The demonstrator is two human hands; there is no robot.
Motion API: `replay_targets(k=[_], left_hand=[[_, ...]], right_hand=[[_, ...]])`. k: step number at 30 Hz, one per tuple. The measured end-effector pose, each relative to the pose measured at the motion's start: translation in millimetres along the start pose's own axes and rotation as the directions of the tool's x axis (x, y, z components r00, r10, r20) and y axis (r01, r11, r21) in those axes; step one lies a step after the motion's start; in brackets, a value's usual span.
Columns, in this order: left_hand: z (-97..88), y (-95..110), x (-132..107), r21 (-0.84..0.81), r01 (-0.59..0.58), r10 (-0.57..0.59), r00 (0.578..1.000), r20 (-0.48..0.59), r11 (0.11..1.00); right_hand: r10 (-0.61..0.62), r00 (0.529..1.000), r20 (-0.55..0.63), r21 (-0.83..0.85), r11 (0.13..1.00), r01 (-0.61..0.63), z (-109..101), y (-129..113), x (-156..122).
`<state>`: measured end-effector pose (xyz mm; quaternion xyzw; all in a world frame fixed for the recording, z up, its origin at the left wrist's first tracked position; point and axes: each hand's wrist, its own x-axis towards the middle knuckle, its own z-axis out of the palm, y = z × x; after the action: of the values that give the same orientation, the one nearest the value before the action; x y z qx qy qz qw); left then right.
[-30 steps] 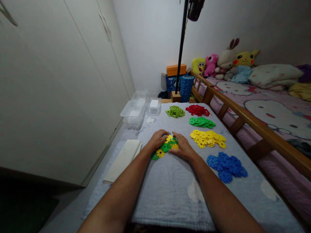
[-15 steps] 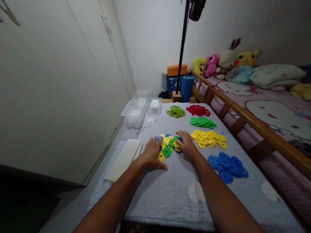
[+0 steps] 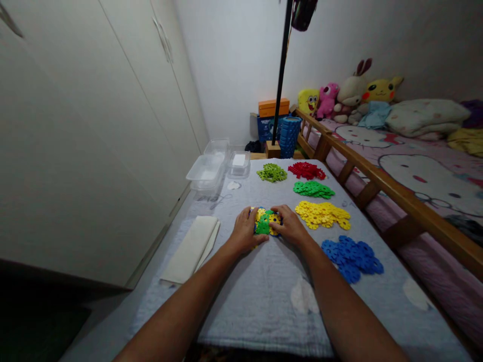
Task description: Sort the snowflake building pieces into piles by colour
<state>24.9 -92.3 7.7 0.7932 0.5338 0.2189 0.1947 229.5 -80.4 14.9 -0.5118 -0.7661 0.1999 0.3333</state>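
Observation:
A small mixed heap of yellow, green and blue plastic flower discs (image 3: 265, 221) lies on the grey-blue cloth (image 3: 264, 296). My left hand (image 3: 245, 232) cups its left side and my right hand (image 3: 290, 226) cups its right side, fingers curved and pressing the discs together. Sorted heaps lie to the right and beyond: yellow discs (image 3: 322, 214), blue discs (image 3: 352, 257), dark green discs (image 3: 313, 189), red discs (image 3: 306, 171) and light green discs (image 3: 272, 173).
Clear plastic boxes (image 3: 211, 170) stand at the far left of the cloth. A folded white cloth (image 3: 191, 248) lies at the left edge. A wooden bed rail (image 3: 381, 183) runs along the right. White wardrobe doors (image 3: 94, 125) close the left side.
Both hands have drawn closer together, squeezing the spread mixed discs into a tighter heap. The left hand moved right and forward from the heap's near-left edge.

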Motion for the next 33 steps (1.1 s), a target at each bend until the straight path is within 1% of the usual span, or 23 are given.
replay_targets(k=[3,5,7,9,10,12,14,15,17,19,22,24,26,29,33], left_hand=[[2.4,5,6,-0.013,0.018,-0.019,0.999,-0.026,1.0],[2.3,7,5,-0.022,0.032,-0.033,0.998,-0.047,0.999],[0.0,8,1,-0.028,0.041,-0.042,0.998,-0.056,0.999],[-5.0,8,-5,-0.014,0.063,-0.064,0.997,-0.044,0.998],[-8.4,8,-8,0.016,0.083,-0.083,0.996,-0.022,0.996],[-16.2,7,-14,0.08,0.098,-0.103,0.993,0.06,0.992],[-23.3,6,-20,0.124,0.103,-0.123,0.978,0.169,0.987],[-26.1,5,-22,0.138,0.1,-0.127,0.97,0.206,0.985],[-29.3,3,-25,0.163,0.103,-0.141,0.96,0.242,0.981],[-29.2,1,-26,0.179,0.091,-0.134,0.959,0.25,0.98],[-24.0,0,-26,0.205,0.054,-0.097,0.973,0.208,0.977],[-18.9,1,-25,0.238,0.033,-0.067,0.989,0.134,0.971],[-14.0,2,-23,0.269,0.017,-0.034,0.998,0.057,0.963],[-8.2,3,-19,0.268,-0.011,0.015,1.0,-0.016,0.963],[-2.7,-3,-15,0.212,-0.038,0.057,0.995,-0.085,0.977]], right_hand=[[0.037,0.998,-0.042,0.123,0.992,-0.032,1,-2,2],[0.066,0.994,-0.085,0.145,0.988,-0.053,-1,0,2],[0.07,0.99,-0.12,0.086,0.995,-0.06,-5,5,3],[0.064,0.991,-0.114,-0.023,0.998,-0.067,-9,10,3],[0.066,0.994,-0.092,-0.076,0.994,-0.073,-10,12,3],[0.085,0.996,-0.027,-0.151,0.985,-0.088,-11,14,2],[0.097,0.995,0.027,-0.175,0.98,-0.091,-9,13,1],[0.094,0.995,0.039,-0.17,0.982,-0.086,-7,13,0],[0.074,0.997,0.029,-0.138,0.988,-0.069,-4,12,0],[0.051,0.999,-0.014,-0.088,0.995,-0.052,-2,12,0],[0.051,0.994,-0.094,-0.004,0.999,-0.052,-1,12,2],[0.073,0.99,-0.119,0.047,0.997,-0.068,1,10,3],[0.086,0.989,-0.117,0.087,0.993,-0.077,3,5,4],[0.09,0.988,-0.125,0.122,0.99,-0.075,5,-2,3],[0.13,0.971,-0.199,0.151,0.983,-0.101,2,-9,4]])
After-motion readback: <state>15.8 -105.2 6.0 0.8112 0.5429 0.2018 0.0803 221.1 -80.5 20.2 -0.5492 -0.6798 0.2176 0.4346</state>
